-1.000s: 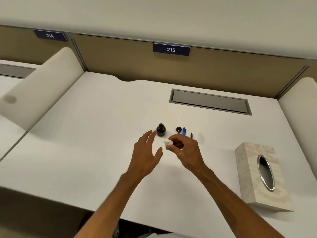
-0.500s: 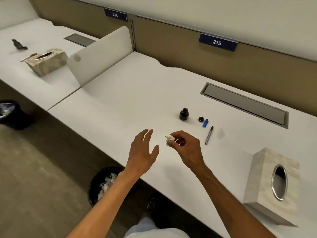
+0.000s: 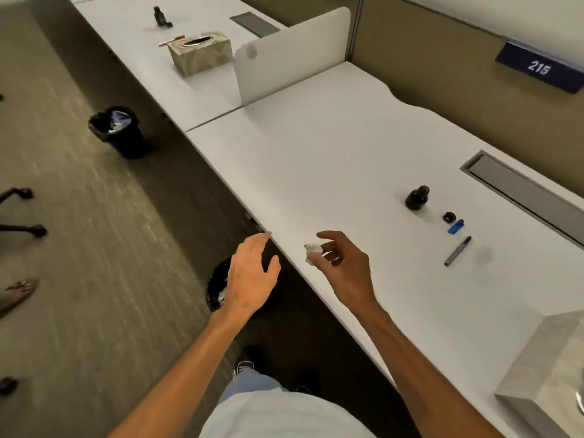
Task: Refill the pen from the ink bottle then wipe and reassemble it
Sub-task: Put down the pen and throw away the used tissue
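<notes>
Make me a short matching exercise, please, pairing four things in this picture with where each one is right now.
Things:
1. crumpled tissue
2. ink bottle
3. waste bin
4. pen

Places:
A. on the floor under the desk edge, partly behind the left hand
B. lying on the desk, nearest the front of the row of parts
C. pinched in the fingertips of the right hand
D. standing uncapped on the desk

Pairs: 1-C, 2-D, 3-A, 4-B

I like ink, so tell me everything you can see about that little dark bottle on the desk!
The ink bottle is small, round and nearly black, probably dark glass. It stands upright on the white desk with its ridged neck open. Its black cap lies apart beside it. Neither hand touches it.
</notes>
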